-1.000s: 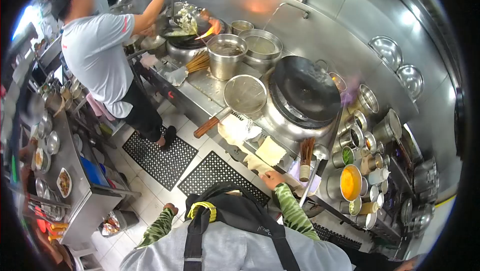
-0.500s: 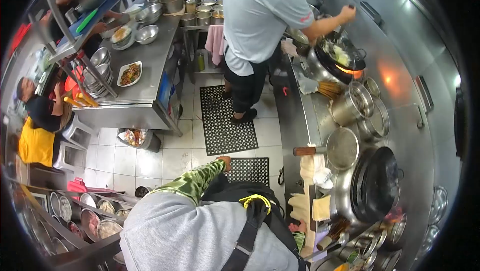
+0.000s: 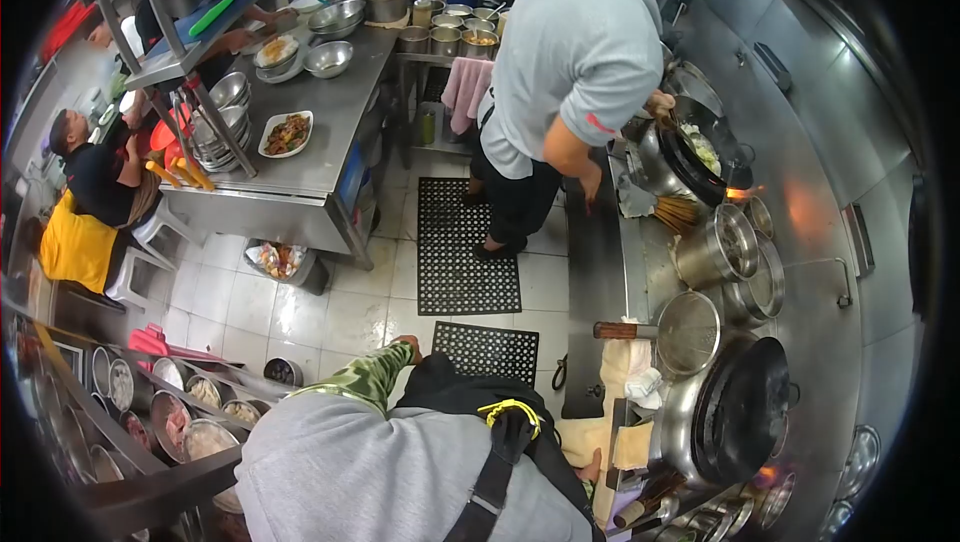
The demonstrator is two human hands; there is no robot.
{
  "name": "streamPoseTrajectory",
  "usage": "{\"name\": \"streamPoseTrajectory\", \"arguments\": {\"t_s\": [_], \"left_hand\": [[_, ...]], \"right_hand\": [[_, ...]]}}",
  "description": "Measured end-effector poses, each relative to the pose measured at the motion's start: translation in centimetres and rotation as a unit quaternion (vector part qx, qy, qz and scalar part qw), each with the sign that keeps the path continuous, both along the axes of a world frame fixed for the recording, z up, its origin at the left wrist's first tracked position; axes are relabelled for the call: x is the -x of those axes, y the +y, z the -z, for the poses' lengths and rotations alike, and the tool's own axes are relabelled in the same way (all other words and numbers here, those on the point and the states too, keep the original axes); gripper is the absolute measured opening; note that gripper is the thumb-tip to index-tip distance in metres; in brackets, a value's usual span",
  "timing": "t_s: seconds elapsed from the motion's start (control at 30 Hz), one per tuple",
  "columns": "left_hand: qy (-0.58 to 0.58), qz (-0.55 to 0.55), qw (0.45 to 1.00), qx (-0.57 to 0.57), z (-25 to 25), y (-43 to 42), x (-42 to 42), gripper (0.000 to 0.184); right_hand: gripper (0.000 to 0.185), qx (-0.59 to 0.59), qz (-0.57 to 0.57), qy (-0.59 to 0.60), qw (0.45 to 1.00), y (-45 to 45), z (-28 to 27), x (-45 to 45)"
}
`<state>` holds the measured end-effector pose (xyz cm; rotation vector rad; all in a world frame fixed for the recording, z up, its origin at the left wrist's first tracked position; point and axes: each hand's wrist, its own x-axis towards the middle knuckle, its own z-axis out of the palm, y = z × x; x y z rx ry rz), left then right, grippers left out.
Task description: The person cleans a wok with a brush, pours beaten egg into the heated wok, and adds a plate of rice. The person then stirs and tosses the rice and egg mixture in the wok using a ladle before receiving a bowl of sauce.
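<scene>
My left hand (image 3: 408,346), at the end of a camouflage sleeve (image 3: 355,377), is over the floor in front of my body, just left of a black rubber mat (image 3: 485,353). Its fingers are too small and turned away to read. Low on the right, my right hand (image 3: 591,466) is at the counter's front edge, beside a beige cloth (image 3: 585,439). Its fingers are mostly hidden, and I cannot tell whether it grips the cloth. Close to it on the stove side are a folded yellowish cloth (image 3: 632,447) and a black wok (image 3: 750,412).
A co-worker in a grey shirt (image 3: 570,52) stands ahead at a wok (image 3: 700,147) with greens, flame beside it. A wooden-handled strainer (image 3: 688,332) lies near steel pots (image 3: 722,247). Left are a steel table (image 3: 330,132) with a plated dish (image 3: 286,134), a bin (image 3: 300,270) and ingredient pans (image 3: 210,439).
The view has shifted. My left hand has drawn slightly left and nearer my body. The co-worker has leaned toward the stove; the raised arm has come down, and the flame looks smaller.
</scene>
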<state>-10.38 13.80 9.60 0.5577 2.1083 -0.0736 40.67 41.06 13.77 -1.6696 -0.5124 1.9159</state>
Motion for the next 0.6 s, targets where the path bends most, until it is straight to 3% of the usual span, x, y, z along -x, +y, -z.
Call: {"name": "streamPoseTrajectory", "arguments": {"t_s": [0.07,0.13,0.17,0.23,0.27,0.3,0.33,0.37,0.4,0.43,0.47,0.5,0.53,0.6], "left_hand": [[-0.012,-0.014,0.999,-0.035,-2.0,1.3,-0.2,0.038],[-0.016,0.063,0.995,-0.075,-2.1,3.7,-0.5,0.037],[0.000,0.046,0.990,-0.137,-0.7,4.6,-1.1,0.038],[-0.047,0.122,0.985,-0.114,2.0,8.7,-1.9,0.042],[-0.048,0.128,0.977,-0.166,-5.1,9.8,-3.2,0.045],[-0.038,0.172,0.968,-0.181,-3.1,11.9,-4.1,0.046],[-0.085,0.176,0.952,-0.238,-2.7,13.8,-5.2,0.048],[-0.092,0.195,0.938,-0.271,-6.0,15.4,-6.6,0.047],[-0.028,0.246,0.897,-0.366,-5.1,17.0,-8.6,0.046],[-0.088,0.255,0.886,-0.378,-6.1,18.9,-10.1,0.047],[-0.149,0.265,0.887,-0.347,-10.9,20.2,-11.5,0.050],[-0.173,0.260,0.874,-0.371,-9.3,21.8,-13.5,0.048],[-0.205,0.306,0.850,-0.376,-13.9,22.1,-14.4,0.048],[-0.197,0.372,0.780,-0.463,-10.8,24.4,-18.5,0.050]], "right_hand": [[0.059,0.035,-0.008,0.068,0.997,0.6,1.3,-0.8],[0.056,0.083,-0.053,0.121,0.988,1.3,1.4,-1.5],[0.056,0.073,-0.033,0.116,0.990,1.1,1.3,-1.1],[0.056,0.051,0.011,0.105,0.993,0.3,0.5,0.6],[0.055,0.048,0.002,0.140,0.989,0.4,1.2,0.4],[0.054,0.046,0.006,0.155,0.987,0.1,1.0,0.5],[0.053,0.044,0.010,0.168,0.985,-0.2,0.7,0.9],[0.052,0.041,0.014,0.181,0.983,-0.4,0.2,1.4],[0.051,0.054,0.010,0.205,0.977,-0.9,-1.1,1.7],[0.052,0.040,0.009,0.218,0.975,-1.4,-2.3,2.3],[0.053,0.026,0.007,0.231,0.973,-1.8,-3.2,2.7],[0.054,0.012,0.006,0.243,0.970,-2.2,-4.1,3.1],[0.054,-0.001,0.013,0.262,0.965,-2.6,-5.1,3.7],[0.055,-0.027,0.029,0.297,0.954,-3.1,-7.2,4.7]]}}
